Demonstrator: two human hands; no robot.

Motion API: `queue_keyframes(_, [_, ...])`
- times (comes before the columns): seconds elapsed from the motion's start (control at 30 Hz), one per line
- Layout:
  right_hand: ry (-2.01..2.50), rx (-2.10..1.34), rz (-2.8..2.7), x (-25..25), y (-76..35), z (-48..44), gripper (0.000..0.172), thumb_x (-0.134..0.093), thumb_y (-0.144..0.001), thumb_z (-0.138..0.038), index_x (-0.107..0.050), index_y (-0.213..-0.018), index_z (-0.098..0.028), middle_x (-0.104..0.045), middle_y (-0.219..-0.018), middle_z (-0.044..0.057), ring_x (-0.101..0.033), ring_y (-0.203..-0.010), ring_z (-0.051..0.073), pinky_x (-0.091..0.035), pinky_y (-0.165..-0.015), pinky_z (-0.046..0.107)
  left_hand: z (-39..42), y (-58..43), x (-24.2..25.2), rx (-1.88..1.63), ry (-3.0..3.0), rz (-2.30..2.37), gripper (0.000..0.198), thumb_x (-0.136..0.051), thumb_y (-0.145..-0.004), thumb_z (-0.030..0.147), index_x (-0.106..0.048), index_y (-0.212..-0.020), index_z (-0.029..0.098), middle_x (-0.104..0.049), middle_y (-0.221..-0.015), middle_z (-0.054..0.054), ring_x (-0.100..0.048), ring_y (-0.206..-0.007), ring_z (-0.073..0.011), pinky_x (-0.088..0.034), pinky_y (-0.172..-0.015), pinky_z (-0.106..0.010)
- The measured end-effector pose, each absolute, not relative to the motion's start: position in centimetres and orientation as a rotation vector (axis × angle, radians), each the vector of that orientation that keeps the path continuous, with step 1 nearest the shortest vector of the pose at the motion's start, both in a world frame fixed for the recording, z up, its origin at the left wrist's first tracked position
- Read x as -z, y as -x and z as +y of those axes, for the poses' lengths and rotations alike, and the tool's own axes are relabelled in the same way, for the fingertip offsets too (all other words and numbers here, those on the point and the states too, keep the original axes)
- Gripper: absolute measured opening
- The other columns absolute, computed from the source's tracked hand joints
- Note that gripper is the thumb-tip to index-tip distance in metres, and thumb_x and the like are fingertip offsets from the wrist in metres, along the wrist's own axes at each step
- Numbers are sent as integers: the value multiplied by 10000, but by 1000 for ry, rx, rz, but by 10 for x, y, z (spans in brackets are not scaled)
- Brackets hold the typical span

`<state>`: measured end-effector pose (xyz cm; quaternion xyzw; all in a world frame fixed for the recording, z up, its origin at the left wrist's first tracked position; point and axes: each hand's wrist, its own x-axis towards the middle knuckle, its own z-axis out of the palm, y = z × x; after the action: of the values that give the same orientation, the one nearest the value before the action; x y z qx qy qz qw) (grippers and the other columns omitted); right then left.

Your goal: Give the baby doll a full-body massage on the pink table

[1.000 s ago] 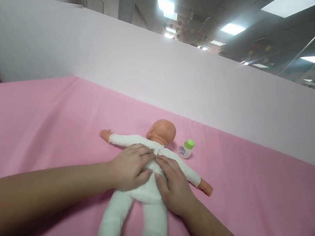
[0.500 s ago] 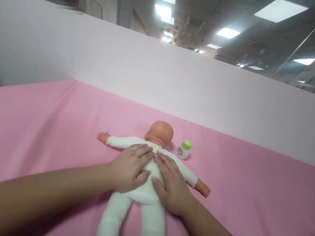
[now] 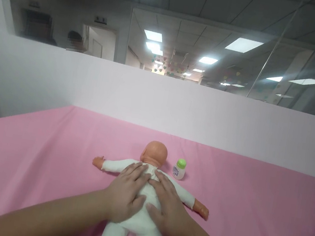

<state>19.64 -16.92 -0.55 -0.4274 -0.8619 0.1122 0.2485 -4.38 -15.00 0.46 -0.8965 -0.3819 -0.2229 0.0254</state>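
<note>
A baby doll (image 3: 138, 221) with a white cloth body lies face down, its arms spread out to both sides. Its bare, tan head (image 3: 155, 153) points away from me. My left hand (image 3: 127, 194) rests flat on the left side of the doll's back, fingers stretched toward the shoulders. On the right side of the back lies my right hand (image 3: 168, 206), also flat, with its fingers a little spread. The two thumbs are close together near the middle of the back. Neither hand grips anything.
A small clear bottle with a green cap (image 3: 179, 169) stands just right of the doll's head. Pink sheeting (image 3: 250, 210) covers the surface. Behind it rises a white wall (image 3: 177, 105), topped by glass (image 3: 217, 32) that shows ceiling lights and two blurred people.
The view has tilted up, so the doll, bottle and hands appear lower. Both hands stay flat on the doll's back, with only a slight shift of the fingers.
</note>
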Motion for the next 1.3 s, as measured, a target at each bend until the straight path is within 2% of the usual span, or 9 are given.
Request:
queue_keyframes(0.1, [1160, -352, -2319, 8, -197, -167, 662, -593, -975, -532, -416, -1575, -319, -226, -1727, 86, -211, -1591, 352, -290, -1244, 642, -148, 45, -1, 663, 2778, -1224, 697, -619, -907, 348, -424, -1566, 231, -252, -1704, -169, -229, -1559, -436, -233, -1237, -670])
queue_keyframes(0.33, [1100, -479, -2297, 7, -202, -164, 652, -632, -957, -521, -470, -1541, -280, -292, -1702, 114, -284, -1569, 336, -287, -1253, 617, -149, 41, -6, 611, 2837, -1310, 707, -651, -849, 331, -468, -1527, 250, -366, -1645, -177, -370, -1489, -434, -244, -1224, -674])
queue_keyframes(0.53, [1162, -517, -2240, 7, -202, -164, 658, -655, -937, -547, -495, -1530, -313, -262, -1712, 115, -239, -1581, 370, -291, -1227, 670, -147, 45, -3, 648, 2861, -1397, 739, -685, -843, 349, -442, -1540, 308, -187, -1717, -166, -129, -1565, -500, -198, -1206, -731])
queue_keyframes(0.7, [1167, -624, -2207, 11, -204, -158, 628, -636, -937, -602, -533, -1503, -350, -418, -1643, 93, -374, -1527, 364, -363, -1199, 656, -140, 48, -1, 644, 2966, -1464, 742, -709, -843, 418, -447, -1534, 349, -427, -1585, -150, -327, -1502, -458, -308, -1173, -708])
queue_keyframes(0.83, [1138, -562, -2165, 23, -205, -153, 612, -627, -949, -579, -529, -1504, -337, -415, -1642, 95, -380, -1524, 358, -371, -1204, 646, -143, 49, -4, 733, 2906, -1484, 685, -678, -876, 470, -470, -1516, 342, -444, -1558, -135, -394, -1456, -430, -375, -1152, -647])
queue_keyframes(0.97, [1154, -369, -1997, 32, -207, -149, 468, -578, -988, -512, -625, -1392, -282, -574, -1493, 121, -519, -1409, 353, -424, -1173, 643, -146, 51, -13, 880, 2685, -1488, 429, -628, -892, 432, -604, -1265, 221, -590, -1299, -138, -592, -1179, -327, -477, -1036, -515])
queue_keyframes(1.07, [1199, -308, -1954, 28, -208, -150, 382, -560, -997, -485, -677, -1293, -273, -673, -1334, 113, -617, -1268, 340, -488, -1111, 624, -140, 58, -21, 834, 2492, -1692, 309, -545, -923, 480, -602, -1012, 190, -648, -1048, -121, -635, -976, -313, -496, -889, -483])
queue_keyframes(1.17, [1199, -360, -1987, 19, -207, -153, 364, -551, -1002, -458, -685, -1292, -284, -692, -1287, 84, -654, -1204, 305, -539, -1067, 557, -128, 71, -25, 601, 2554, -1992, 522, -404, -961, 664, -610, -852, 196, -688, -855, -112, -661, -807, -316, -476, -772, -454])
queue_keyframes(1.3, [1202, -414, -2021, 11, -203, -156, 349, -537, -1009, -417, -712, -1292, -312, -698, -1267, 54, -667, -1187, 266, -551, -1059, 487, -116, 80, -21, 345, 2701, -2098, 723, -320, -911, 822, -617, -697, 199, -715, -794, -137, -676, -818, -355, -452, -784, -461])
